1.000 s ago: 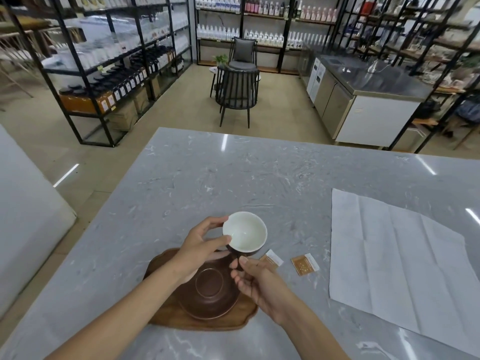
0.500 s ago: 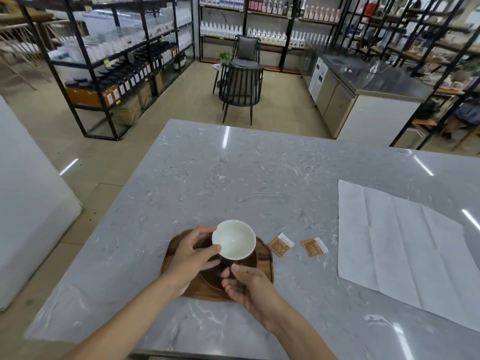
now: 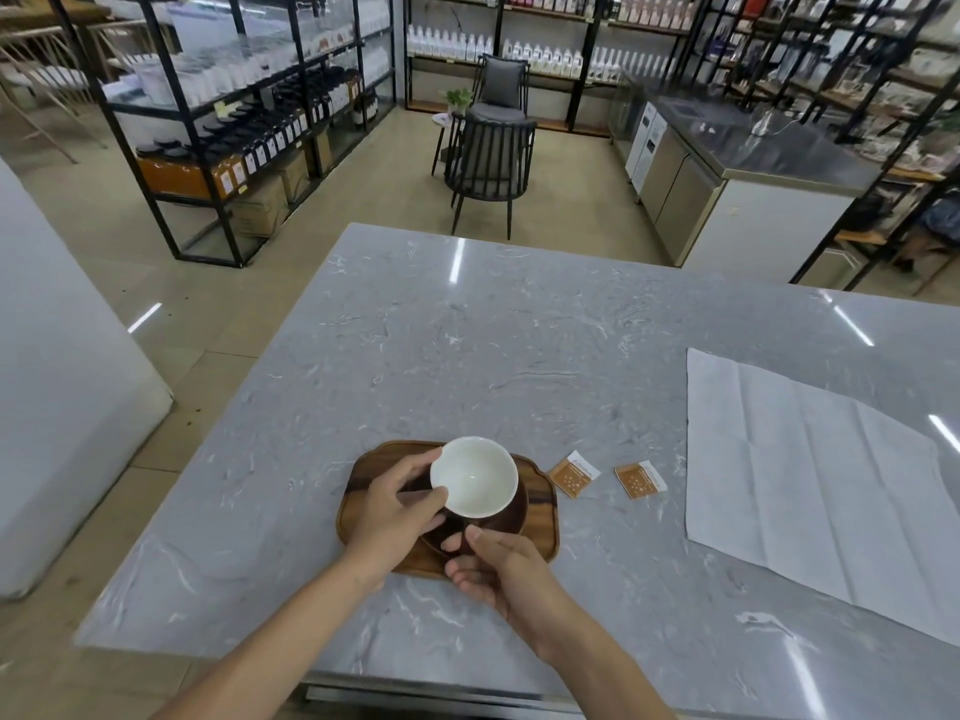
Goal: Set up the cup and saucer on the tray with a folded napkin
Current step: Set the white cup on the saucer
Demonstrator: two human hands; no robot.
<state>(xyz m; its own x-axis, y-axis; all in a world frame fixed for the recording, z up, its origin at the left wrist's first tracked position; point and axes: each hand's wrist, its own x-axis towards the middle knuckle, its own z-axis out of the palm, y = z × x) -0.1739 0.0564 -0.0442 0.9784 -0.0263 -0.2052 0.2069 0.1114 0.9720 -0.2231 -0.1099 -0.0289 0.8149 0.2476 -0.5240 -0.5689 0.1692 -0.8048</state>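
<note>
A cup (image 3: 475, 478), white inside and dark outside, sits over a dark brown saucer (image 3: 511, 511) on a wooden tray (image 3: 540, 540) near the front of the grey marble table. My left hand (image 3: 397, 504) grips the cup's left rim between thumb and fingers. My right hand (image 3: 491, 569) is at the saucer's near edge, fingers curled around it. Far to the right lies a large white napkin (image 3: 810, 480), unfolded and flat on the table.
Two small orange sachets (image 3: 574, 472) (image 3: 640, 479) lie on the table (image 3: 467, 345) just right of the tray. Beyond the table stand black chairs (image 3: 491, 163), black shelving with bottles, and a steel counter (image 3: 743, 163) at the right.
The cup has come from beyond the saucer to sit over it, still in my left hand. My right hand stays at the saucer's edge. The view has pulled back from the table.
</note>
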